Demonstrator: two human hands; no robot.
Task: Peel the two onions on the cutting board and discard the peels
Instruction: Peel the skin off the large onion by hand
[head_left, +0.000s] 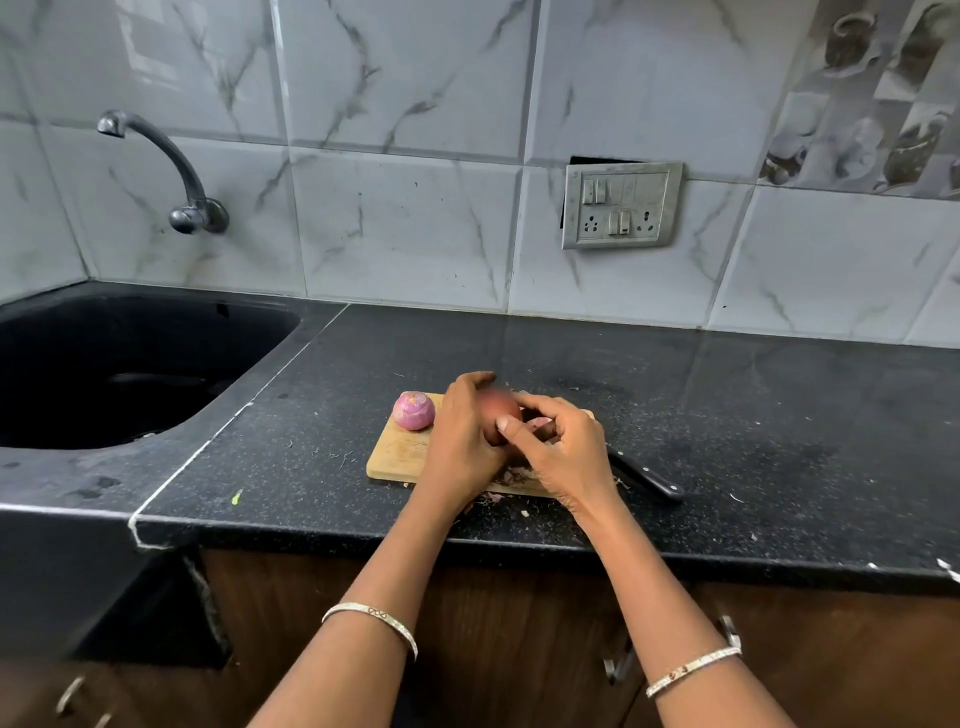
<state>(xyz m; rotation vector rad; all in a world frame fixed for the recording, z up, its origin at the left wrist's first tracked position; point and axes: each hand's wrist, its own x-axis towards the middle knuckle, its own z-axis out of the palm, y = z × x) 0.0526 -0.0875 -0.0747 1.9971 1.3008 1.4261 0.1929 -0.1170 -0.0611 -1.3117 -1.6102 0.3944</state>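
Note:
A wooden cutting board (396, 457) lies on the black counter. A peeled purple onion (413, 410) rests on its far left corner. My left hand (464, 436) cups a second, reddish-brown onion (500, 413) above the board. My right hand (561, 447) touches that onion from the right, its thumb and fingers pinching at the skin. Loose peel scraps (511, 475) lie on the board's near edge under my right hand, and a few more sit on the counter in front of it. Most of the held onion is hidden by my hands.
A black-handled knife (647, 477) lies on the counter just right of the board. A black sink (104, 374) with a wall tap (171, 171) sits at the left. The tiled wall carries a switch panel (621, 205). The counter edge (467, 545) runs close below the board.

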